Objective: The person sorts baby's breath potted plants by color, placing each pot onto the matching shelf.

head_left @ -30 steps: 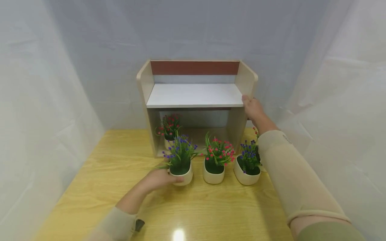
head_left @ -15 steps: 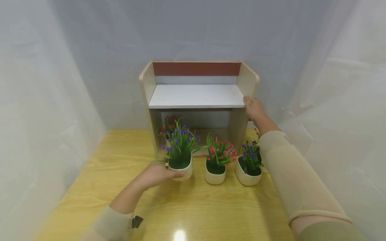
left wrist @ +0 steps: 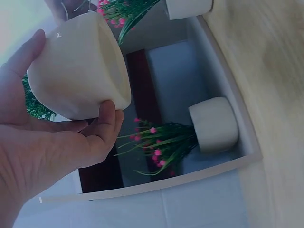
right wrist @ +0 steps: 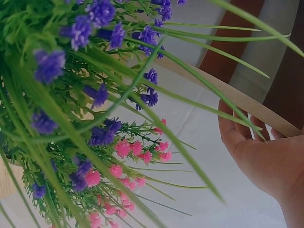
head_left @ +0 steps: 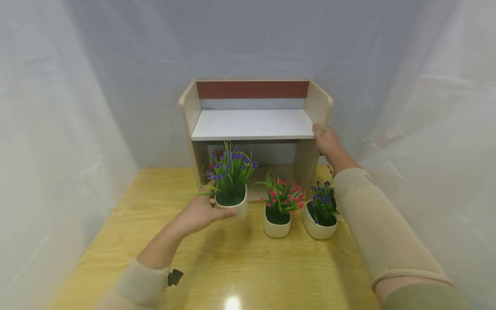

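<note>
Head view: the left hand (head_left: 199,214) holds the purple-flowered pot (head_left: 232,189) off the table (head_left: 232,267), in front of the shelf (head_left: 191,107); raised carelessly, it could snag on the upper board (head_left: 253,124). The pink-flowered pot (head_left: 277,215) stands near — a sideways swing could knock it. The right hand (head_left: 327,141), arm (head_left: 377,219) stretched forward, grips the right panel (head_left: 318,103).

Left wrist view: thumb and fingers clasp the held pot's sides, its base uncovered — smooth walls might slip. Another pot (left wrist: 213,126) inside the shelf could topple if bumped.

Right wrist view: fingers curl round the panel's edge.

Left fingers (left wrist: 108,115) curled, right arm (head_left: 379,228) outstretched
</note>
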Demonstrator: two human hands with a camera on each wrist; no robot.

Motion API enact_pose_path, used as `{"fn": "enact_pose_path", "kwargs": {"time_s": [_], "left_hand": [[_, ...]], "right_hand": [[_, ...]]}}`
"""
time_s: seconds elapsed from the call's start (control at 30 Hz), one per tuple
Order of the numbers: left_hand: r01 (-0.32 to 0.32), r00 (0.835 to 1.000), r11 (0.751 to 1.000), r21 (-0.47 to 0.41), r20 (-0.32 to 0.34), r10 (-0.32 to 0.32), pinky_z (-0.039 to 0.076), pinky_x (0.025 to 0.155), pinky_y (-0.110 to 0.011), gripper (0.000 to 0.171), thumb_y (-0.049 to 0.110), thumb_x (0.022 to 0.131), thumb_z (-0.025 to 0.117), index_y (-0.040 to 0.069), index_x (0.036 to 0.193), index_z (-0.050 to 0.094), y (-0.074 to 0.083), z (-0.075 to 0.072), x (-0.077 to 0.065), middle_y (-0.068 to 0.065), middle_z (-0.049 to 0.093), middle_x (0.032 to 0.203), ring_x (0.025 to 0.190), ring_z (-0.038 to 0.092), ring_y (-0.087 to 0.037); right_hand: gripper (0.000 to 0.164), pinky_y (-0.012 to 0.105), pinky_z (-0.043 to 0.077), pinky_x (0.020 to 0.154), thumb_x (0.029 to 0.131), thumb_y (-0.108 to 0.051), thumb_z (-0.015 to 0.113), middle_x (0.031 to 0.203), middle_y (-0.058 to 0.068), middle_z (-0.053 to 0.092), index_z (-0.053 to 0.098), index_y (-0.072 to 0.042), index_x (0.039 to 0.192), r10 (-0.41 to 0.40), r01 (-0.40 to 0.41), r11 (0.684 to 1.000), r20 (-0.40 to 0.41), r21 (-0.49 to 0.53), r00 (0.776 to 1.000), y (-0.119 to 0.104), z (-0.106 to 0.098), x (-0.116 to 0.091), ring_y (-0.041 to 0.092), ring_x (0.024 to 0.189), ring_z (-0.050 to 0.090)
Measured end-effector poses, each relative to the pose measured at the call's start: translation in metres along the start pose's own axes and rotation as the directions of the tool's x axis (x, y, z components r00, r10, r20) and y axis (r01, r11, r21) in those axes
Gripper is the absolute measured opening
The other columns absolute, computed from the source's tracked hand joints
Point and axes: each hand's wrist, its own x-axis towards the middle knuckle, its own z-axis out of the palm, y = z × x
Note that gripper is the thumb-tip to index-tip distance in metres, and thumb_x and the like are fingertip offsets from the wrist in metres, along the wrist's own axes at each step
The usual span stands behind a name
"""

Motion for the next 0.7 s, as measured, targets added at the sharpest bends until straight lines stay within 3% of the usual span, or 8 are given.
{"fn": "enact_pose_path", "kwargs": {"time_s": [0.3,0.53,0.7], "left_hand": [[-0.038,0.999,0.999,0.019,0.005,0.038,0.055,0.114,-0.060,0.138,0.063,0.085,0.086,0.005,0.174,-0.002,0.009,-0.020,0.002,-0.032,0.055,0.158,0.139,0.064,-0.046],[-0.083,0.996,0.996,0.039,-0.035,0.084,0.057,0.112,-0.059,0.132,0.064,0.084,0.086,0.005,0.174,0.008,0.017,-0.034,0.006,-0.031,0.059,0.153,0.138,0.063,-0.046],[-0.083,0.995,0.996,0.044,-0.054,0.085,0.056,0.112,-0.058,0.134,0.064,0.084,0.086,0.006,0.174,0.005,0.027,-0.045,0.009,-0.029,0.060,0.150,0.133,0.063,-0.042]], "right_hand": [[0.080,0.062,0.039,0.129,0.115,-0.059,0.029,0.166,0.029,0.044,0.030,0.003,0.166,0.005,-0.005,1.000,-0.002,-0.003,1.000,-0.001,0.000,0.001,0.047,0.154,0.045],[0.081,0.061,0.039,0.129,0.115,-0.058,0.028,0.163,0.031,0.046,0.032,0.006,0.164,0.004,-0.004,1.000,-0.006,-0.013,1.000,0.000,0.001,0.000,0.047,0.152,0.047],[0.081,0.060,0.040,0.129,0.115,-0.058,0.029,0.162,0.031,0.046,0.033,0.007,0.164,0.001,-0.001,1.000,-0.012,-0.016,1.000,0.000,0.003,-0.002,0.047,0.150,0.048]]}}
